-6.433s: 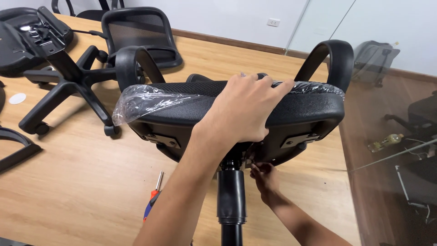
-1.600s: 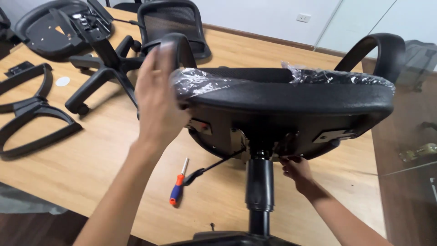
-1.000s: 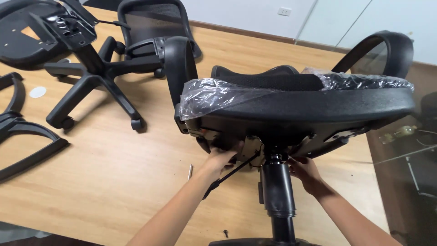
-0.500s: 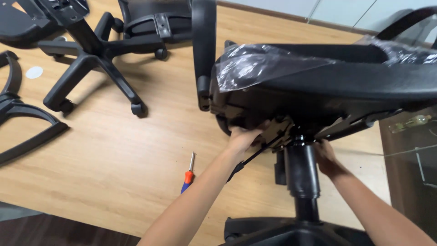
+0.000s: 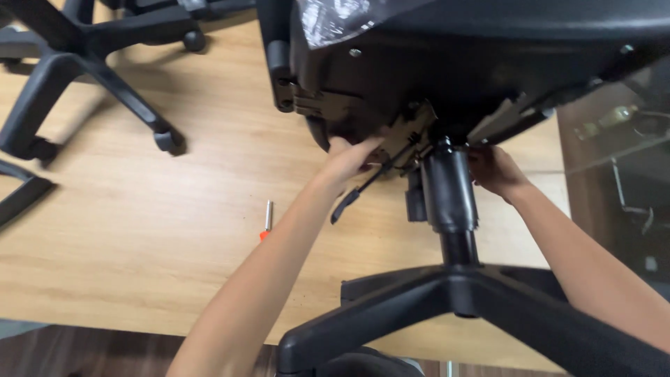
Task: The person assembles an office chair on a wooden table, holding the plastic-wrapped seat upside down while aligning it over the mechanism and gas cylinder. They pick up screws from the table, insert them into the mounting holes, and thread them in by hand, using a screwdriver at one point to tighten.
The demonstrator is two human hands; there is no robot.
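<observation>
A black office chair seat [image 5: 488, 42], partly wrapped in clear plastic, sits on a black gas cylinder [image 5: 450, 199] above a star base [image 5: 447, 300]. My left hand [image 5: 352, 153] reaches up under the seat and touches the metal mechanism plate [image 5: 408, 132] by the black lever [image 5: 352, 195]. My right hand [image 5: 495, 171] is under the seat on the other side of the cylinder, fingers curled against the mechanism. What the fingertips hold is hidden.
A screwdriver [image 5: 266, 218] with an orange handle lies on the wooden table [image 5: 174, 230]. Another black chair base with castors [image 5: 91, 70] stands at the far left. A loose black armrest [image 5: 17, 199] is at the left edge. A glass panel [image 5: 621, 160] is to the right.
My left hand left the seat's top edge and went under the seat to the mechanism. My view dropped lower and closer, so the seat underside fills the top.
</observation>
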